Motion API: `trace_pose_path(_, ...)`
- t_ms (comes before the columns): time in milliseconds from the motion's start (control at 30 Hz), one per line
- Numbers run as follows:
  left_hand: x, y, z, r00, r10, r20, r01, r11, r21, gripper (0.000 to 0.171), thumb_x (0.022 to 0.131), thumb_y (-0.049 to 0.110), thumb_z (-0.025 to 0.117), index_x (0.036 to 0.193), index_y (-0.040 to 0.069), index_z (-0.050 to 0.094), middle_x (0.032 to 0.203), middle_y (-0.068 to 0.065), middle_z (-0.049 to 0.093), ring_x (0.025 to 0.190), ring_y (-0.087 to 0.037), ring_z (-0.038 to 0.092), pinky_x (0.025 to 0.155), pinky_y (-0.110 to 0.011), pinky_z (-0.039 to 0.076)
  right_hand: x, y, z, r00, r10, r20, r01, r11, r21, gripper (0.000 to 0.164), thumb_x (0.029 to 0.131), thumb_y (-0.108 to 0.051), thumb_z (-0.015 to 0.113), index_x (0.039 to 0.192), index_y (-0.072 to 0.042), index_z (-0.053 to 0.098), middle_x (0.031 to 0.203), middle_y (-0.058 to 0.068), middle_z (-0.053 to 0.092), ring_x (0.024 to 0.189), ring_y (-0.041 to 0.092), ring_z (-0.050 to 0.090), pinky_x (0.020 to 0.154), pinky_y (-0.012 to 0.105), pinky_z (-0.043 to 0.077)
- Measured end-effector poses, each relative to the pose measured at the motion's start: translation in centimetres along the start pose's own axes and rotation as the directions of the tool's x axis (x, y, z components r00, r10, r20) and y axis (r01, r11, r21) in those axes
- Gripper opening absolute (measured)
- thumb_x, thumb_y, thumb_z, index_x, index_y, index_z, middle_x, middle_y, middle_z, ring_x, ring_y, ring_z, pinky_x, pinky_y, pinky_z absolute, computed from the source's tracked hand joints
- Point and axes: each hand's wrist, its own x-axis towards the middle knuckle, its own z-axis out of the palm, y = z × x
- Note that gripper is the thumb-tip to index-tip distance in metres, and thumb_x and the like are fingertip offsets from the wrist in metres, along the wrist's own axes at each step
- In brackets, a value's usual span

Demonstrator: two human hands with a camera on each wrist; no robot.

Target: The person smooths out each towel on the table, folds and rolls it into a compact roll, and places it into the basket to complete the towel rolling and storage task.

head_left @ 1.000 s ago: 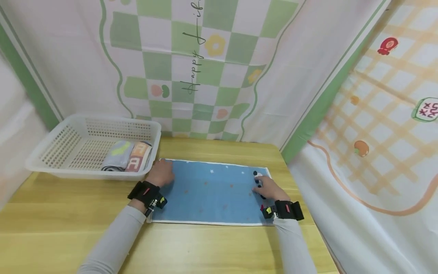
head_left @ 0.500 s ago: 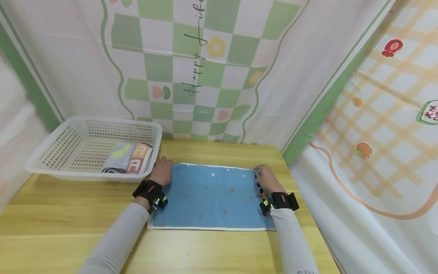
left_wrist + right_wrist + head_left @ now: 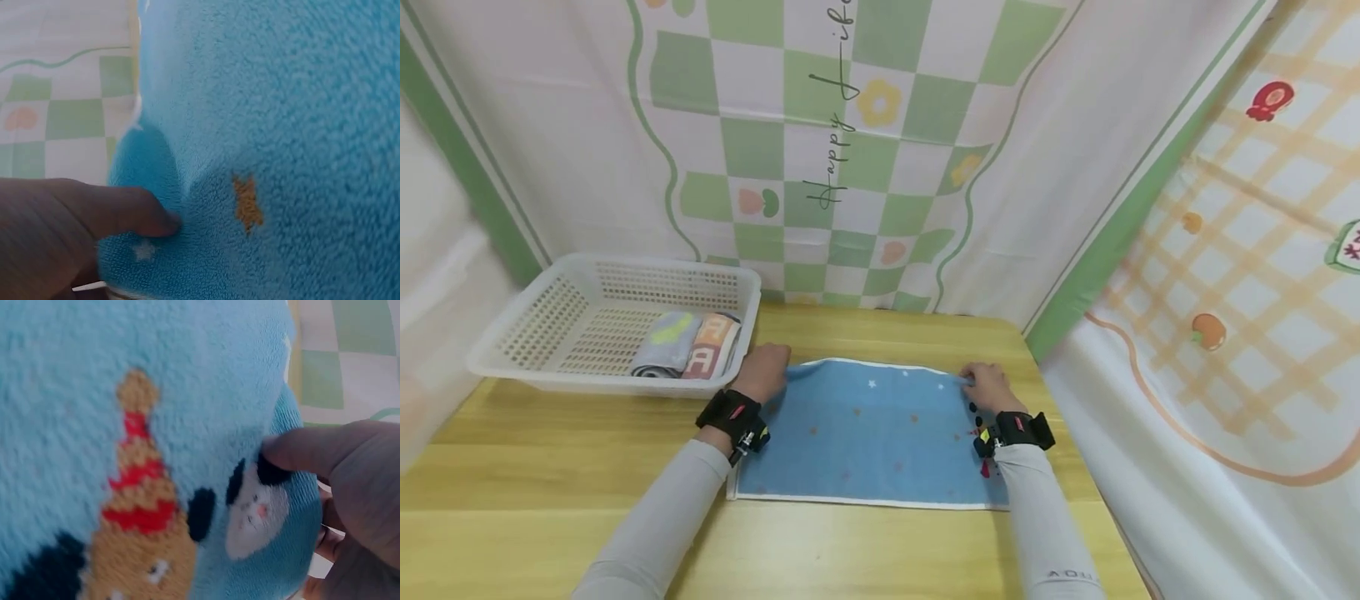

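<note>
A blue towel (image 3: 865, 442) with white edging and small stars lies spread on the table. At its far left corner my left hand (image 3: 765, 372) pinches the cloth, thumb on top, beside an orange star (image 3: 248, 203) in the left wrist view. My right hand (image 3: 988, 387) grips the far right corner, its thumb pressing near a white animal face (image 3: 257, 519) with dark ears. Other fingers of the right hand curl beneath the edge. Between the hands the far edge bows slightly upward. A brown figure in a striped hat (image 3: 140, 512) decorates the right end.
A white plastic basket (image 3: 535, 333) stands at the back left, close to my left hand. Inside it are a rolled grey towel (image 3: 664, 343) and a rolled orange-and-white one (image 3: 709, 348). The wooden table (image 3: 850, 550) meets a patterned curtain (image 3: 865, 167) behind.
My right hand has moved up to the towel's far right corner and taken hold of it. The far edge has been drawn slightly toward me and lifted, and the left hand now pinches its corner.
</note>
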Motion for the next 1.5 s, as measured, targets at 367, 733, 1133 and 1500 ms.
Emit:
trace_pose_path(367,0.3,1.5,-1.6,0.998,-0.044,-0.043,0.039,0.994,-0.099,0.008,0.092,-0.006,0.059,0.095,-0.003,0.066,0.086,-0.018,0.067,0.076,-0.030,0.064,0.067,-0.046,0.053,-0.7,0.6,-2.3,0.999,-0.048,0.001,0.048,0.996,0.076,0.010,0.085,0.005,0.069,0.082,-0.002,0.062,0.081,0.010,0.061,0.087,0.035,0.055,0.088,0.051,0.044)
trace_pose_path(733,0.2,2.0,-2.7,0.989,0.023,-0.144,-0.005,0.992,0.125,0.011,0.087,-0.010,0.066,0.084,0.000,0.070,0.081,-0.016,0.068,0.076,-0.030,0.065,0.065,-0.043,0.057,-1.6,1.0,-4.3,0.998,-0.055,-0.040,0.059,0.993,0.106,0.010,0.089,0.010,0.064,0.095,0.003,0.067,0.096,0.020,0.067,0.089,0.033,0.060,0.077,0.048,0.052)
trace_pose_path(1133,-1.0,2.1,-5.5,0.950,0.035,-0.311,-0.041,0.999,-0.013,0.020,0.081,-0.016,0.065,0.094,-0.002,0.069,0.092,-0.019,0.069,0.089,-0.035,0.066,0.071,-0.045,0.056,-2.2,0.6,-5.3,0.943,-0.057,-0.328,0.087,0.993,0.076,0.008,0.091,0.009,0.065,0.097,0.004,0.067,0.097,0.024,0.067,0.087,0.037,0.062,0.075,0.050,0.050)
trace_pose_path(1500,-6.1,2.4,-2.5,0.947,0.071,-0.315,-0.090,0.995,-0.048,0.017,0.081,-0.009,0.069,0.093,0.002,0.062,0.094,-0.015,0.064,0.086,-0.030,0.063,0.069,-0.040,0.055,-6.0,-0.6,-3.4,0.927,-0.110,-0.358,0.152,0.984,0.092,0.025,0.082,0.022,0.062,0.098,0.005,0.069,0.101,0.023,0.066,0.096,0.040,0.063,0.085,0.056,0.054)
